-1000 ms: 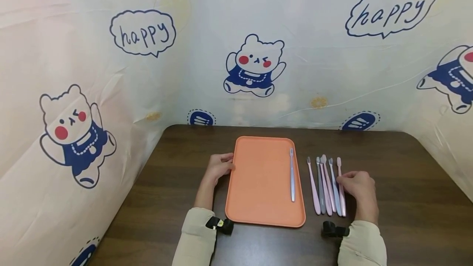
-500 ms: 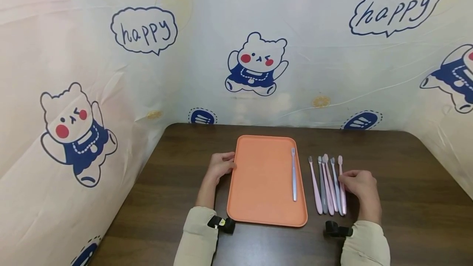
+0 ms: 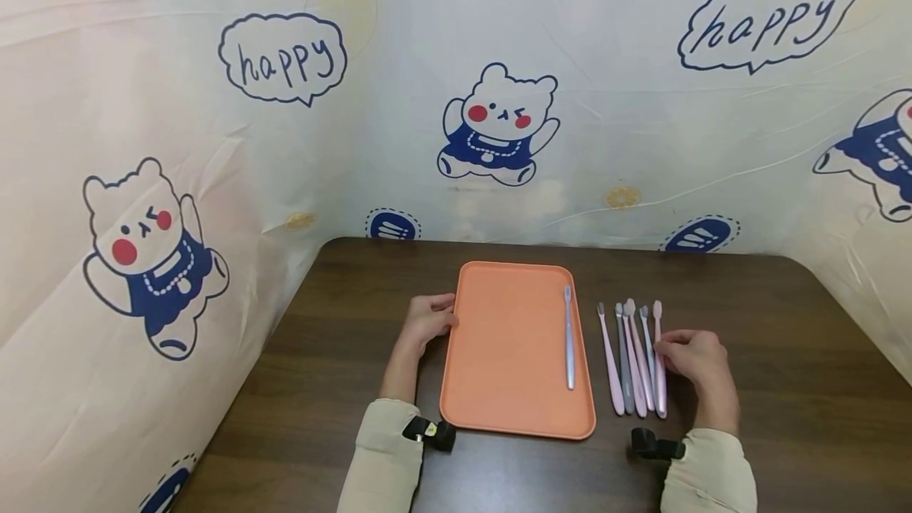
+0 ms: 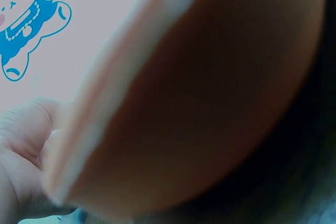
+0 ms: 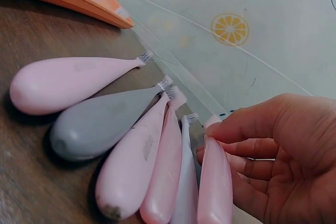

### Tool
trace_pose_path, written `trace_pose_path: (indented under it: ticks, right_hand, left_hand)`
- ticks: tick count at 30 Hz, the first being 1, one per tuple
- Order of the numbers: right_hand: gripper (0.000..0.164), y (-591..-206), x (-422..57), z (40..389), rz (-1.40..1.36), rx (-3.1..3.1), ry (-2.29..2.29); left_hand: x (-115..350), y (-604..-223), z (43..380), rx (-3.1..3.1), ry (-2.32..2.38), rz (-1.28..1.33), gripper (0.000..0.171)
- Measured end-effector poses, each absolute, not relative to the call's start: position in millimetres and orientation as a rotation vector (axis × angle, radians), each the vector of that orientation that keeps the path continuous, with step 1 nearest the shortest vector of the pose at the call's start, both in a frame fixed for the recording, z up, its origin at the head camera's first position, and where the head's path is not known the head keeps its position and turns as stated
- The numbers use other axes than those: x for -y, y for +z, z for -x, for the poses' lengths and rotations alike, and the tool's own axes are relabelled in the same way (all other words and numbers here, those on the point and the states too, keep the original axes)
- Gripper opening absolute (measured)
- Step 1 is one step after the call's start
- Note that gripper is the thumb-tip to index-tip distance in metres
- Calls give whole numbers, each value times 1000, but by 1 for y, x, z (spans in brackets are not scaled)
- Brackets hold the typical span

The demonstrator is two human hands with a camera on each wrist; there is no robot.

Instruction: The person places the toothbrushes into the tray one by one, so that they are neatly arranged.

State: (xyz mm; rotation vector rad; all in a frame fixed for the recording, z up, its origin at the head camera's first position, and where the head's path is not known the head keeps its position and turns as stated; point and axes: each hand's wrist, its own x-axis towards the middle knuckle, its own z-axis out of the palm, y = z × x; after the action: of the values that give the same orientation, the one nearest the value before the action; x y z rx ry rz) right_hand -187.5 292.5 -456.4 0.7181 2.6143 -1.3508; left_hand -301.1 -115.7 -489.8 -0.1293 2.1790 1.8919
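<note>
My right hand (image 3: 694,359) pinches the rightmost pink toothbrush (image 5: 214,182) between thumb and fingers. Beside it on the left lie several more toothbrushes, heads pointing away: a pale blue one (image 5: 186,182), two pink ones close together, a grey one (image 5: 100,124), and a pink one (image 5: 73,82) at the far left of the row. The left hand (image 3: 427,319) holds the left rim of an orange tray (image 3: 499,355); in the left wrist view the tray's edge hides most of its fingers. A single blue toothbrush (image 3: 568,339) lies lengthwise along the tray's right side.
Everything rests on a dark wooden table (image 3: 342,275). A pale printed curtain (image 3: 399,101) with bear drawings encloses its back and sides. Black wrist cameras (image 3: 657,444) are strapped over both light sleeves. A narrow strip of table separates the tray from the toothbrush row.
The handle of the pinched pink toothbrush has shifted slightly left and now overlaps the pale blue one. Both hands stay in nearly the same places; the head view has drifted a little.
</note>
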Motion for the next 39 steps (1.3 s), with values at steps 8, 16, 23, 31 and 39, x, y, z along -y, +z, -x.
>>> trace_pose_path:
  ticks: [8,16,23,31,39]
  right_hand:
    - [45,-458,-292,187,-695,-2597,-1475]
    - [45,-457,-289,187,-688,-2543,-1548]
    - [46,-455,-286,188,-675,-2530,-1573]
    - [47,-451,-283,189,-669,-2525,-1568]
    - [48,-452,-280,191,-627,-2548,-1561]
  left_hand:
    - [115,-491,302,-2182,1883,130,54]
    - [117,-492,301,-2188,1876,139,55]
    - [116,-490,301,-2179,1885,136,55]
    - [116,-488,301,-2168,1898,122,55]
    - [116,-490,301,-2166,1911,122,54]
